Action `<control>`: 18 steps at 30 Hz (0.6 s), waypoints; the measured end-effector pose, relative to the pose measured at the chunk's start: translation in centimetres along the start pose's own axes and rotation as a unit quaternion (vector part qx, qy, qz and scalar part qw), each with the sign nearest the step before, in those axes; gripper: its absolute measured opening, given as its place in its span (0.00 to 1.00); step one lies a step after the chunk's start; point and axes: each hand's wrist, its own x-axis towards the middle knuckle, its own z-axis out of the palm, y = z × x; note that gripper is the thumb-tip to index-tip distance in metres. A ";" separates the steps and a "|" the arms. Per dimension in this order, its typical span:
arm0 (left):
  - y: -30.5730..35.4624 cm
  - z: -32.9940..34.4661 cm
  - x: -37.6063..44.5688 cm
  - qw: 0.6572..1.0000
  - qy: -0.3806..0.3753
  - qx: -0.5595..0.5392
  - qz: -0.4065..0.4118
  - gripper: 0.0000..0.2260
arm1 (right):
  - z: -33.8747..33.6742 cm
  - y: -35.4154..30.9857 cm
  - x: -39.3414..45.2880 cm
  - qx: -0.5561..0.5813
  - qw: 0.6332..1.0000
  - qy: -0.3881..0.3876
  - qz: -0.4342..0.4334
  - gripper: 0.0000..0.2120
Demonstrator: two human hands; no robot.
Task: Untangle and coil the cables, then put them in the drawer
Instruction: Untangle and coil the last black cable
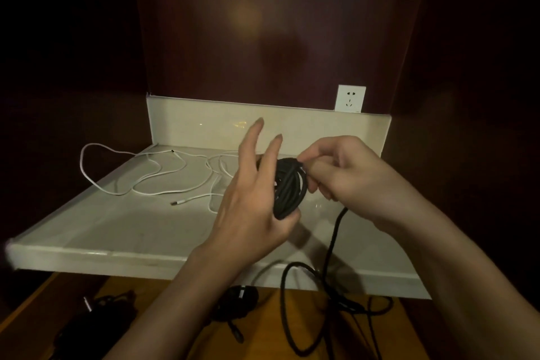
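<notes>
Left hand (251,199): thumb under one black cable coil (289,184), matte, braided-looking, oval; fingers straight, splayed. Right hand (344,175) pinches the coil's top strand. Loose tail (330,245) drops below the grip over the glossy pale drawer's (117,260) front edge. One thin white cable (152,181) lies looped left of the grip, inside the drawer.

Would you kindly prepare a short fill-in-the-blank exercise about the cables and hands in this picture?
1. The coil held between the two hands is ____ in colour.
2. The loose cable lying uncoiled on the pale tray is ____.
3. The right hand pinches the coil at its ____ edge.
4. On the dark wall, at the tray's rear right corner, sits a white ____.

Missing words: black; white; top; socket
</notes>
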 end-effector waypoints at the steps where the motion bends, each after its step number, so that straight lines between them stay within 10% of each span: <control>1: -0.3 0.3 -0.1 0.999 -0.018 0.027 0.017 0.37 | -0.2 -0.4 0.1 -0.005 1.000 0.016 -0.010 0.08; 5: -0.9 0.9 -0.3 0.997 -0.019 -0.027 -0.067 0.35 | -0.1 -1.5 -0.1 -0.091 0.993 0.033 -0.066 0.01; 13: -0.3 -1.1 0.6 0.970 0.012 -0.174 -0.168 0.18 | 3.4 0.7 -1.9 0.123 0.987 0.088 -0.058 0.11; 18: 0.4 -2.0 1.0 0.908 0.013 -0.343 -0.239 0.14 | 7.0 0.8 -3.2 0.076 0.987 0.107 -0.091 0.11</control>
